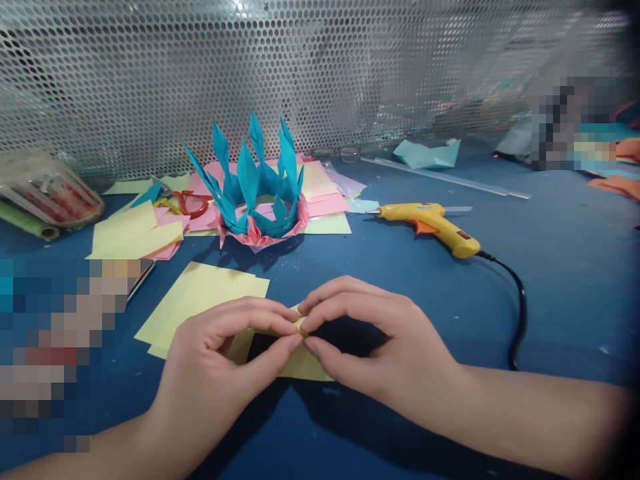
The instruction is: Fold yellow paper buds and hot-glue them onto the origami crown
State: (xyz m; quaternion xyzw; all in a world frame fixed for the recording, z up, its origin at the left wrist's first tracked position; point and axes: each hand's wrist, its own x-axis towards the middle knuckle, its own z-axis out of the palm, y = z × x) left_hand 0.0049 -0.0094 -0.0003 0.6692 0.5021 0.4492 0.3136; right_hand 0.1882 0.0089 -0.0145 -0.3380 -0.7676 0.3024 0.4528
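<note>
- Here I see, before the blue paper crown [248,179], left hand [215,360] and right hand [395,340] pinching yellow paper [301,321] between fingertips.
- Right of the crown: yellow glue gun [443,228].

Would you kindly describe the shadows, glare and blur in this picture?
Head view: dark shadows fall on the blue table near the left hand and right hand; same view, the perforated panel has bright glare along its top and turns hazy toward the right.

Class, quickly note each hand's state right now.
Left hand: closed, fingers pinching yellow paper.
Right hand: closed, fingers pinching the same paper.
</note>
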